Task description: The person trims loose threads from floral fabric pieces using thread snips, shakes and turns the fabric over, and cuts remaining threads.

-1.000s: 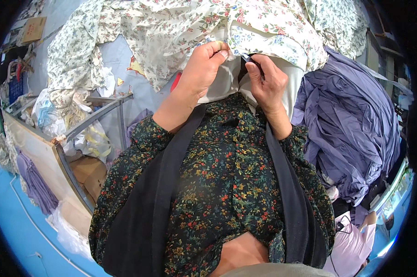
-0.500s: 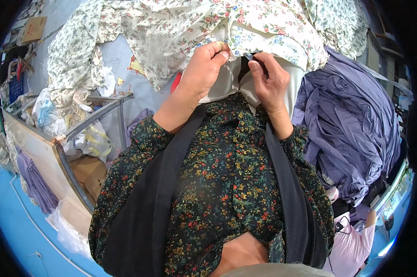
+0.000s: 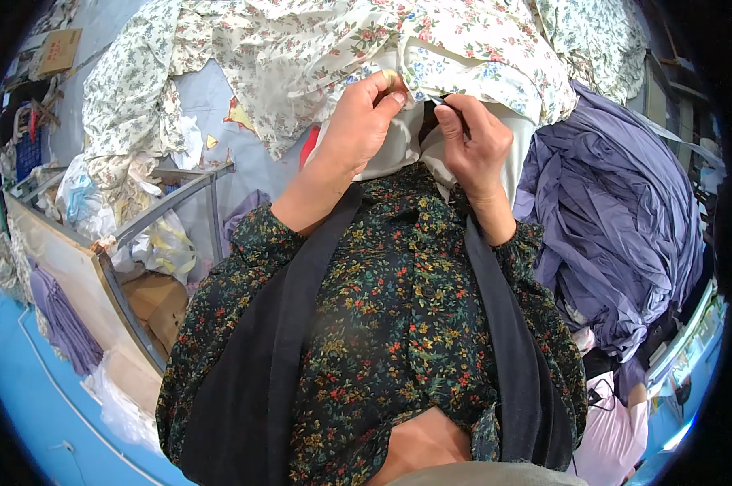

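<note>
White floral fabric (image 3: 463, 53), printed with red and blue flowers, spreads before me and hangs over my lap. My left hand (image 3: 364, 121) is closed in a pinch on the edge of this fabric, thumb against bent forefinger. Just right of it, my right hand (image 3: 479, 142) is closed around a small pointed metal tool (image 3: 437, 100). Only its pale tip shows, directed at the cloth edge beside my left fingertips; the fingers hide the rest, so its exact kind cannot be told.
A heap of purple-grey fabric (image 3: 617, 211) rises at my right. On the left stands a metal-framed bin (image 3: 131, 324) with plastic bags and scraps. More floral cloth (image 3: 131, 89) drapes the far left. Lower right, a person in a pink top (image 3: 617, 433) is partly visible.
My right hand has shifted very slightly, and the tool's tip sits a little nearer the left fingertips. The person in pink at the lower right has moved an arm.
</note>
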`<action>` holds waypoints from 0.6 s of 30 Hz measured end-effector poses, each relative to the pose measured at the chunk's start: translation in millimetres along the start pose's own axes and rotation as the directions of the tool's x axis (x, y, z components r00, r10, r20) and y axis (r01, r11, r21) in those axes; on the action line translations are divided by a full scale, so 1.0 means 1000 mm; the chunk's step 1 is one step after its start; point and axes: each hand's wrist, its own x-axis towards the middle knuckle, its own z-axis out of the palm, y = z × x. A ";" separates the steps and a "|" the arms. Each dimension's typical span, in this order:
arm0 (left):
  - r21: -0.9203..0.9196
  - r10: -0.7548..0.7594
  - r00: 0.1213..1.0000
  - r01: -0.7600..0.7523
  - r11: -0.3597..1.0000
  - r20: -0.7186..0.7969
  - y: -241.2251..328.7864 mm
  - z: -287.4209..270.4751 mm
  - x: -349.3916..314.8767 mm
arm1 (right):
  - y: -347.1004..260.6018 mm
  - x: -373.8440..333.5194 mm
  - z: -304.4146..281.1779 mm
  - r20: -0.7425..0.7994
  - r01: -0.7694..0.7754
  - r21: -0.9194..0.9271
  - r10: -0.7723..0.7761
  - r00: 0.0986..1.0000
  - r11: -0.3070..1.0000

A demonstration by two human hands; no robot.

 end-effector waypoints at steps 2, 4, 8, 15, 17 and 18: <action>0.085 0.052 0.999 -0.051 0.995 -0.007 0.001 0.001 -0.001 | -0.005 0.002 -0.004 0.018 -0.060 0.013 0.060 0.998 0.998; 0.133 0.073 0.997 -0.069 0.989 -0.025 0.003 0.004 -0.002 | -0.009 0.003 -0.004 0.035 -0.119 0.026 0.118 0.992 0.993; 0.244 0.154 0.986 -0.136 0.960 -0.057 0.002 0.006 -0.004 | -0.016 0.005 -0.004 0.040 -0.211 0.135 0.208 0.977 0.968; 0.434 0.354 0.934 -0.304 0.848 -0.036 0.003 0.011 -0.006 | -0.026 0.018 -0.005 0.143 -0.286 0.258 0.256 0.956 0.923; 0.554 0.478 0.876 -0.428 0.714 0.060 0.002 0.009 -0.004 | -0.016 0.017 0.000 0.137 -0.205 0.200 0.180 0.974 0.958; 0.553 0.478 0.876 -0.429 0.714 0.061 0.001 0.008 -0.004 | -0.011 0.017 0.001 0.138 -0.123 0.141 0.103 0.985 0.982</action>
